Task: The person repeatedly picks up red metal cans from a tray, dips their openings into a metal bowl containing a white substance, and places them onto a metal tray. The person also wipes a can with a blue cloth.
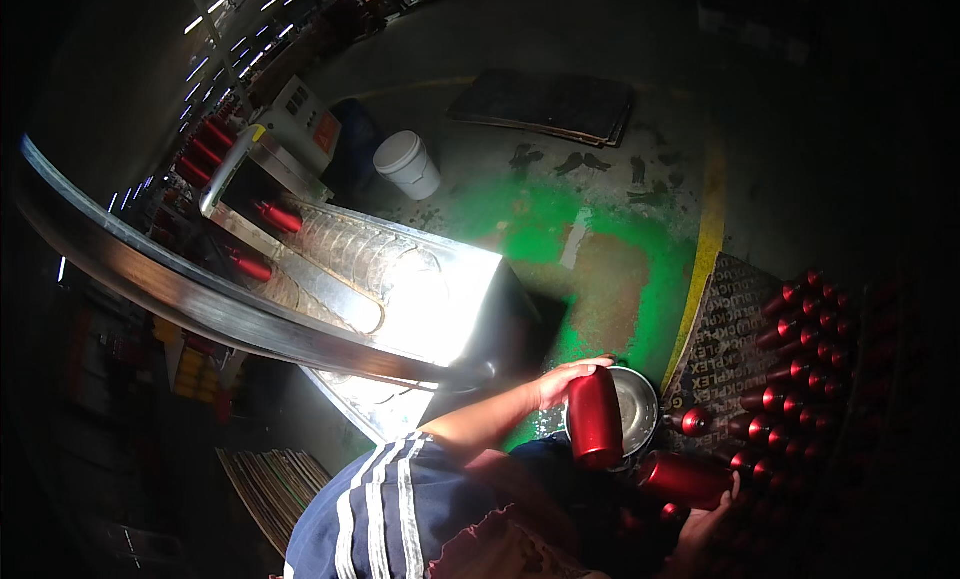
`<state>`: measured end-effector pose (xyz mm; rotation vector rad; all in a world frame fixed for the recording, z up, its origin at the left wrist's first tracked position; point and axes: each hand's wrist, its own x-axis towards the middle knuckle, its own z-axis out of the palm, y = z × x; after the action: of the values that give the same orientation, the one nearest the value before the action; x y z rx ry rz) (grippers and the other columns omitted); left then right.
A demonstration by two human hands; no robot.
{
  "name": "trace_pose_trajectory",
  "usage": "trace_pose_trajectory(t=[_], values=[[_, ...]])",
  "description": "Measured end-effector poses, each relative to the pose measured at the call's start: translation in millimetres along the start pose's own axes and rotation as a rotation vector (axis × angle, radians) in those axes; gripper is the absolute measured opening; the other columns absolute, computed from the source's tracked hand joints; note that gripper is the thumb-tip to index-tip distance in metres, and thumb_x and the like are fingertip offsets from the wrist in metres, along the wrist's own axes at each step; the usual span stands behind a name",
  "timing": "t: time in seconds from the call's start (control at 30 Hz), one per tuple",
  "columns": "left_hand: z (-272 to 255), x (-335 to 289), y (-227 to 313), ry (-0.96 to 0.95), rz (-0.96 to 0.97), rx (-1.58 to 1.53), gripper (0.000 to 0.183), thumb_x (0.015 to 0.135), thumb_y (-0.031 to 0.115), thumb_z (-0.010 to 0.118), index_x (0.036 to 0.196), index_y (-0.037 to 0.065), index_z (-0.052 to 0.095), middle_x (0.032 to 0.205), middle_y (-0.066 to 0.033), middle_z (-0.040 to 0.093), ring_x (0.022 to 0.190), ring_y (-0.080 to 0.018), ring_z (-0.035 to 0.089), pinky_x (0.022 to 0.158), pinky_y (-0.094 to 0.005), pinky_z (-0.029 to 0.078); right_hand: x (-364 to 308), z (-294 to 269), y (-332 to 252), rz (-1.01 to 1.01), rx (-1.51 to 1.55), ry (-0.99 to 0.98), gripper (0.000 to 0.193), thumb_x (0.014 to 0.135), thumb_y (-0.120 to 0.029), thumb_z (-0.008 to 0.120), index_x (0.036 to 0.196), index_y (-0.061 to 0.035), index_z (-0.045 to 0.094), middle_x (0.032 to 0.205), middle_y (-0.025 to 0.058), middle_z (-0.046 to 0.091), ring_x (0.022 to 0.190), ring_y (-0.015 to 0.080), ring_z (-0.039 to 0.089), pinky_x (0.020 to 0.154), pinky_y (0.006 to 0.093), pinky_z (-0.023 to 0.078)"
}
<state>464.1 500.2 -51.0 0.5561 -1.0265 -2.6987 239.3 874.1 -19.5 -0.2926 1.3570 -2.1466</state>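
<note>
My left hand (568, 382) is closed around the upper end of a shiny red metal cylinder (596, 424), which stands tilted in front of a round pale bucket (641, 404). Lower and to the right, my right hand (712, 514) grips the far end of a second red metal cylinder (682, 479) that lies almost level. The two cylinders are close together, with a small gap between them. Part of the bucket's rim is covered by the left cylinder. Beside the bucket, a loose red cylinder (692, 421) points its rounded end toward me.
Many red cylinders (790, 371) lie stacked at the right beside a printed board (735, 324). On the left stands a brightly lit metal machine (470, 289) with a coiled track, behind a curved metal rail (250, 329). A white lidded bucket (408, 164) and flat dark sheets (540, 107) sit farther off.
</note>
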Motion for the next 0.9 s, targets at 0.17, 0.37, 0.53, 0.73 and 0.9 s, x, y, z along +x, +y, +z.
trace_pose_trajectory(t=[0.17,0.37,0.53,0.73,0.9], values=[[-42.6,-8.0,-43.6,-0.09,-0.284,-0.168,0.06,0.092,0.051,0.056,0.139,0.014,0.05,0.132,-0.0099,0.058,0.117,-0.0237,0.059,0.098,-0.0438,0.05,14.0,53.1,94.3,0.406,0.399,-0.062,0.044,0.098,-0.04,0.043,0.133,-0.016,0.052,0.126,0.0078,0.06,0.116,0.0249,0.056,0.099,0.0441,0.046],[-106.2,29.2,-97.0,-0.331,-0.175,-0.291,0.054,0.097,0.046,0.051,0.138,0.01,0.05,0.133,-0.0124,0.058,0.118,-0.0256,0.059,0.098,-0.0427,0.051,53.3,81.5,178.7,1.31,1.071,-0.599,0.071,0.095,-0.058,0.05,0.135,0.0008,0.045,0.131,0.0203,0.053,0.115,0.0385,0.054,0.106,0.0505,0.042],[-137.9,55.0,-103.6,-0.418,-0.051,0.253,0.048,0.101,0.038,0.045,0.134,0.003,0.052,0.127,-0.0192,0.061,0.112,-0.0342,0.063,0.089,-0.047,0.056,40.3,115.9,182.6,0.928,1.166,-0.515,0.057,0.101,-0.05,0.042,0.135,-0.0052,0.048,0.137,0.0233,0.045,0.124,0.0408,0.044,0.102,0.0543,0.044],[-120.8,40.5,-60.9,-0.525,-0.391,-0.229,0.05,0.1,0.037,0.045,0.131,-0.002,0.051,0.117,-0.0293,0.062,0.092,-0.0407,0.068,0.072,-0.0459,0.06,21.1,146.5,158.1,0.891,1.247,-0.576,0.057,0.104,-0.046,0.035,0.139,-0.0018,0.045,0.14,0.0286,0.039,0.125,0.0441,0.041,0.104,0.0556,0.042],[-91.6,12.1,-40.4,-0.647,-0.597,-0.706,0.054,0.099,0.041,0.047,0.132,-0.001,0.051,0.122,-0.0284,0.06,0.09,-0.0411,0.067,0.075,-0.0471,0.059,-43.8,149.4,140.1,0.699,1.104,-0.486,0.048,0.103,-0.045,0.04,0.137,-0.0128,0.05,0.138,0.0276,0.041,0.121,0.0441,0.045,0.1,0.0553,0.045]])
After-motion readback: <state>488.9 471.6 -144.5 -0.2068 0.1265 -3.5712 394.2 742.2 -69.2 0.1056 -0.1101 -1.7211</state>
